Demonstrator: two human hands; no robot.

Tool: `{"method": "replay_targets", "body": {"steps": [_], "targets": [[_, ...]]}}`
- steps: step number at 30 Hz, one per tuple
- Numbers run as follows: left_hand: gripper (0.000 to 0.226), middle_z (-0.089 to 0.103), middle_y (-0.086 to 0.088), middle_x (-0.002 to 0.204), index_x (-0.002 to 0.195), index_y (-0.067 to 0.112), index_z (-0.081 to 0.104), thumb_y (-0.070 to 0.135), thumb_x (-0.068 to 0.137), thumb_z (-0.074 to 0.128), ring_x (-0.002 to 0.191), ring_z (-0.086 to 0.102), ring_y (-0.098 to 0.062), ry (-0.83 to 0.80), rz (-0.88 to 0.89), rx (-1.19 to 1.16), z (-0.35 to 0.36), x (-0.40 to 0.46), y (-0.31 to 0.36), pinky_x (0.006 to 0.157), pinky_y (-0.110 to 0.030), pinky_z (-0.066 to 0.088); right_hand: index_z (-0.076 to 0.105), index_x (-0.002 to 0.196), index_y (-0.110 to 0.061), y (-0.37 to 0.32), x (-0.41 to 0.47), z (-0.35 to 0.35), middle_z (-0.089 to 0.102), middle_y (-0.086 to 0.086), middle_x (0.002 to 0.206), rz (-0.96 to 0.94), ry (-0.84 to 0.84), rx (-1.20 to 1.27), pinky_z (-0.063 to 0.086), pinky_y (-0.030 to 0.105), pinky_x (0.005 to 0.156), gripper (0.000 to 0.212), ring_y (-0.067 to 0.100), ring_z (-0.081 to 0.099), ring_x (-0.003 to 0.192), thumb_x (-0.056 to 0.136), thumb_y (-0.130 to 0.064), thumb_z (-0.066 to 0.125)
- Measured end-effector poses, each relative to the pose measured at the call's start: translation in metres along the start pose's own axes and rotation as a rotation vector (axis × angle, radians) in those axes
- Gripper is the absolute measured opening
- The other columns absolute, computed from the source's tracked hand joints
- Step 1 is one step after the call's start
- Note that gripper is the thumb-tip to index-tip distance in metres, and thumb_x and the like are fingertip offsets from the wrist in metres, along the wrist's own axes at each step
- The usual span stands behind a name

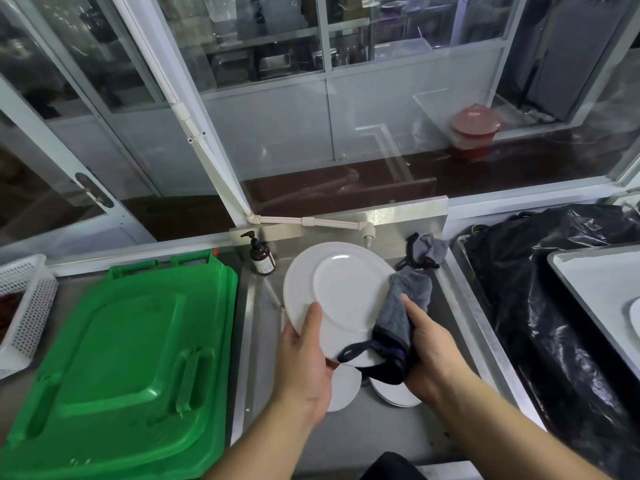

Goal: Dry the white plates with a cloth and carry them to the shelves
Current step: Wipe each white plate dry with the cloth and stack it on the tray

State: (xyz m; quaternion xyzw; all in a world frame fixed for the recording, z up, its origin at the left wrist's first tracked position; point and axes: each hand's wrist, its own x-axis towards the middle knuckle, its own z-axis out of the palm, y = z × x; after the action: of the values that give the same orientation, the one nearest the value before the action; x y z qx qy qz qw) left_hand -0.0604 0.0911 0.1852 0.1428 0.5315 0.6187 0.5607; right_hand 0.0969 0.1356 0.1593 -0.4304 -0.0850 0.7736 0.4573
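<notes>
Filling the left of the view, a green lid [131, 344] lies flat on the counter, a second green edge showing under its right side. On the far right a black bag [540, 289] is crumpled in a metal bin, with a grey tray [588, 289] resting on top of it. Between them sits a steel sink [446, 306], and behind it glass panels [277, 98] reach up to the top of the view.

Over the sink a white plate [332, 292] is held tilted, its underside and foot ring facing the camera. More plates [394, 393] lie lower in the sink, partly hidden by the hands. The left hand [304, 365] grips the plate's lower left rim, thumb curled over the near face and fingers behind it. The right hand [429, 348] is curled tight round a grey cloth [401, 313], and the cloth's upper end touches the plate's right edge. A dark strap from the cloth crosses the plate's bottom rim.

At the far left a white basket [24, 306] stands on the counter. A second grey cloth [427, 251] is bunched at the sink's back right corner. A brown pump bottle [261, 258] stands upright at the back left corner, just beside the plate's top rim.
</notes>
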Motion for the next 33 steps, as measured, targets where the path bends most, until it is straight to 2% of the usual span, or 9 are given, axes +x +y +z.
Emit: {"method": "replay_targets", "body": {"steps": [2, 5, 11, 16, 21, 25, 27, 30, 33], "targets": [[0.037, 0.078, -0.008, 0.120, 0.130, 0.022, 0.070, 0.026, 0.093, 0.069, 0.108, 0.076, -0.028, 0.006, -0.040, 0.044, -0.005, 0.005, 0.009, 0.076, -0.039, 0.062, 0.074, 0.124, -0.004, -0.009, 0.002, -0.004, 0.076, 0.023, 0.119, -0.016, 0.002, -0.072, 0.062, 0.060, 0.084, 0.051, 0.041, 0.076, 0.105, 0.085, -0.036, 0.081], [0.058, 0.076, -0.017, 0.121, 0.132, 0.013, 0.068, 0.039, 0.080, 0.068, 0.111, 0.074, -0.033, -0.036, -0.081, 0.109, -0.018, 0.015, 0.032, 0.085, -0.040, 0.057, 0.078, 0.115, 0.000, -0.027, 0.005, -0.012, 0.077, 0.025, 0.113, -0.005, -0.049, -0.208, 0.064, 0.046, 0.071, 0.043, 0.038, 0.079, 0.093, 0.086, -0.032, 0.080], [0.024, 0.077, -0.019, 0.114, 0.122, 0.011, 0.071, 0.019, 0.101, 0.066, 0.101, 0.074, -0.034, -0.063, -0.024, 0.244, -0.033, 0.029, 0.056, 0.086, -0.044, 0.060, 0.084, 0.095, -0.003, -0.053, 0.009, -0.015, 0.078, 0.022, 0.094, -0.055, -0.144, -0.340, 0.061, 0.037, 0.056, 0.036, 0.032, 0.078, 0.073, 0.075, -0.032, 0.085], [0.012, 0.080, -0.010, 0.104, 0.107, 0.014, 0.077, 0.018, 0.102, 0.066, 0.100, 0.074, -0.030, 0.009, 0.165, 0.319, -0.026, 0.028, 0.048, 0.092, -0.047, 0.058, 0.080, 0.109, 0.000, -0.036, 0.008, -0.007, 0.078, 0.021, 0.091, 0.022, -0.090, -0.225, 0.060, 0.040, 0.051, 0.044, 0.033, 0.076, 0.065, 0.080, -0.033, 0.083], [0.021, 0.079, 0.002, 0.092, 0.093, 0.031, 0.078, 0.045, 0.090, 0.064, 0.086, 0.070, -0.017, 0.033, 0.298, 0.348, -0.021, 0.021, 0.033, 0.081, -0.042, 0.054, 0.081, 0.113, -0.009, -0.012, 0.001, -0.005, 0.077, 0.021, 0.117, 0.024, 0.009, -0.090, 0.059, 0.063, 0.087, 0.042, 0.042, 0.077, 0.102, 0.086, -0.040, 0.083], [0.032, 0.068, 0.011, 0.075, 0.087, 0.031, 0.068, 0.058, 0.091, 0.052, 0.067, 0.055, -0.004, 0.116, 0.382, 0.429, -0.013, 0.016, 0.008, 0.065, -0.033, 0.045, 0.075, 0.122, -0.014, 0.011, -0.005, -0.003, 0.079, 0.018, 0.112, 0.051, 0.093, 0.038, 0.057, 0.071, 0.079, 0.044, 0.044, 0.078, 0.093, 0.091, -0.046, 0.078], [0.034, 0.071, 0.011, 0.080, 0.092, 0.033, 0.068, 0.061, 0.090, 0.051, 0.068, 0.059, -0.001, 0.114, 0.337, 0.443, -0.012, 0.013, 0.000, 0.066, -0.028, 0.045, 0.073, 0.127, -0.015, 0.013, -0.006, -0.005, 0.079, 0.017, 0.116, 0.066, 0.105, 0.066, 0.057, 0.073, 0.082, 0.046, 0.043, 0.078, 0.097, 0.094, -0.047, 0.074], [0.027, 0.074, 0.001, 0.088, 0.094, 0.025, 0.067, 0.050, 0.082, 0.063, 0.083, 0.063, -0.017, 0.085, 0.159, 0.305, -0.011, 0.013, 0.003, 0.071, -0.033, 0.047, 0.074, 0.128, -0.012, 0.002, -0.006, -0.012, 0.076, 0.019, 0.122, 0.095, 0.070, 0.004, 0.053, 0.074, 0.093, 0.047, 0.043, 0.075, 0.108, 0.093, -0.045, 0.074], [0.031, 0.076, -0.021, 0.114, 0.115, 0.014, 0.073, 0.030, 0.089, 0.068, 0.098, 0.069, -0.032, -0.001, -0.074, 0.167, -0.016, 0.022, 0.023, 0.082, -0.041, 0.052, 0.077, 0.121, -0.004, -0.021, -0.004, -0.018, 0.076, 0.023, 0.120, 0.058, 0.053, -0.145, 0.063, 0.054, 0.084, 0.048, 0.039, 0.076, 0.105, 0.085, -0.036, 0.080]]}}
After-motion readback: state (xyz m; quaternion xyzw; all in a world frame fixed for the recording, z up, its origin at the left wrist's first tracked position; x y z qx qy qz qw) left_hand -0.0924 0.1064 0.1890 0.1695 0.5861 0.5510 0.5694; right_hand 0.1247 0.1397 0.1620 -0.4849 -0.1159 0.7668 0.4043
